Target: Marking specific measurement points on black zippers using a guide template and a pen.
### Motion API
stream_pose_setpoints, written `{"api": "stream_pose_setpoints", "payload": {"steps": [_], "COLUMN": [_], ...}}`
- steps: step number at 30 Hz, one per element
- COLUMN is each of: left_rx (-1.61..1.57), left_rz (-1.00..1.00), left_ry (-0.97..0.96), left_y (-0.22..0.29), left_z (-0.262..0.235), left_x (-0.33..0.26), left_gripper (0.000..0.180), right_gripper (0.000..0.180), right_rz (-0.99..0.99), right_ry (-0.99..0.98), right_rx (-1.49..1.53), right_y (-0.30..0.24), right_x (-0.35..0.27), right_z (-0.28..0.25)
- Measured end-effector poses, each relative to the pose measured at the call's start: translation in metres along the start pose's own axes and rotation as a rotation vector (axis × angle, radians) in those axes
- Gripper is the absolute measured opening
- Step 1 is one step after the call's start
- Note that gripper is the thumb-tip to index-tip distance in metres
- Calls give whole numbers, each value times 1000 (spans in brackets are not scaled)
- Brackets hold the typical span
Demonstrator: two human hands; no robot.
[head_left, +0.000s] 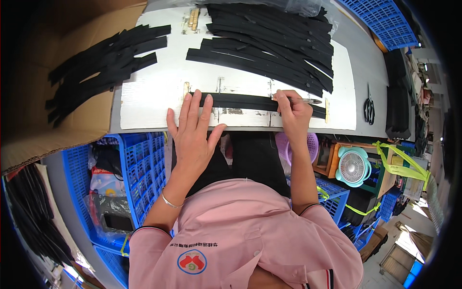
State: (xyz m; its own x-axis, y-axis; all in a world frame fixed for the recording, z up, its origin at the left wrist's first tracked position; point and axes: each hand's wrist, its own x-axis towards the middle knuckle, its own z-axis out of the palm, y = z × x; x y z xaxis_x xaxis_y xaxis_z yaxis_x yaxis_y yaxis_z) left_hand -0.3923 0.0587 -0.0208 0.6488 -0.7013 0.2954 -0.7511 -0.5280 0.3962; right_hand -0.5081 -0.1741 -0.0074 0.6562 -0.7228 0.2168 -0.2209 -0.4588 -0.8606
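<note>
A long black strip point(240, 101), like fabric tape with a line along its length, lies across the near part of a white board point(154, 103). My left hand point(192, 135) lies flat at the strip's left end, fingers spread and fingertips touching it. My right hand point(294, 115) is closed on a pen point(308, 101), near the strip's right part; the pen's tip is hard to make out by the fingers. Dark lines point(220, 85) mark the board above and below the strip. A small tan piece point(327, 110) is fixed by the strip's right end.
A heap of black strips point(269, 38) covers the board's far side; more strips point(106, 58) hang toward a cardboard box point(82, 24) at left. Black scissors point(369, 110) lie at right. Blue crates point(147, 173) and a turquoise fan point(352, 166) stand below the table edge.
</note>
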Motion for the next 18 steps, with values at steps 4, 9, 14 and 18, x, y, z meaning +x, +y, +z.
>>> {"api": "stream_pose_setpoints", "payload": {"steps": [4, 9, 14, 18], "left_rx": [-8, -298, -231, -206], "left_rz": [-13, 178, 192, 203], "left_ry": [-27, -80, -101, -69], "left_y": [23, 61, 68, 67], "left_z": [0, 17, 24, 27], "left_x": [6, 21, 25, 25], "left_gripper": [76, 71, 64, 60], "right_gripper": [16, 17, 17, 18], "right_rz": [5, 49, -39, -65], "right_ry": [10, 26, 5, 14], "right_rx": [20, 55, -26, -34], "right_y": [0, -2, -3, -5], "right_x": [0, 1, 2, 1], "right_z": [1, 3, 3, 2]}}
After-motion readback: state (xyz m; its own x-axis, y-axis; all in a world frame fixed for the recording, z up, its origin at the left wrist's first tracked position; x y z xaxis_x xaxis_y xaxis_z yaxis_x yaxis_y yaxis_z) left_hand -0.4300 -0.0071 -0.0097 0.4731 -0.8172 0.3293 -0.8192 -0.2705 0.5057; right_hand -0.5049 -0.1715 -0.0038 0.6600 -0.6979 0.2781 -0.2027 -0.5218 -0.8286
